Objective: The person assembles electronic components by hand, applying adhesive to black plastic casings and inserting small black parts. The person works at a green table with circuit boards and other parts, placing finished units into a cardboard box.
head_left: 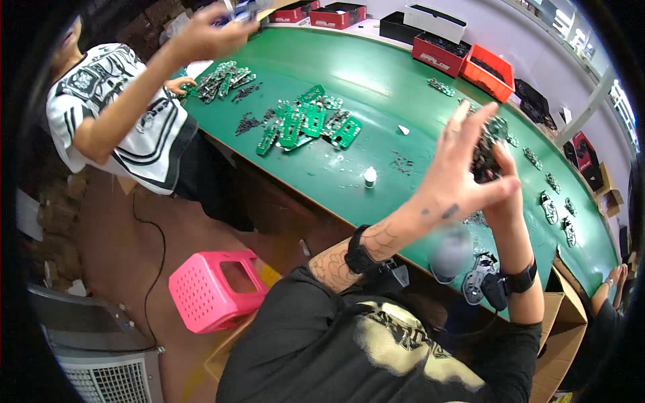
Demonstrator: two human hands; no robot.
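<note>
My left hand [457,164] is raised over the green table, its thumb and fingers curved around a dark mouse assembly with a green circuit board [485,154]. Behind it, my right hand [505,185] grips the same assembly from the other side and is partly hidden. Below my hands, near the table's edge, are a blurred grey mouse shell [450,254] and an opened mouse base [480,278]. Small dark parts [476,218] lie beside my right forearm. A small white bottle [370,176] stands left of my hands.
Green circuit boards [309,121] lie piled on the green table [376,74]. Opened mice [549,207] line its right side. Red and orange bins [487,70] stand along the back. A co-worker [121,114] works at left; a pink stool [213,292] stands on the floor.
</note>
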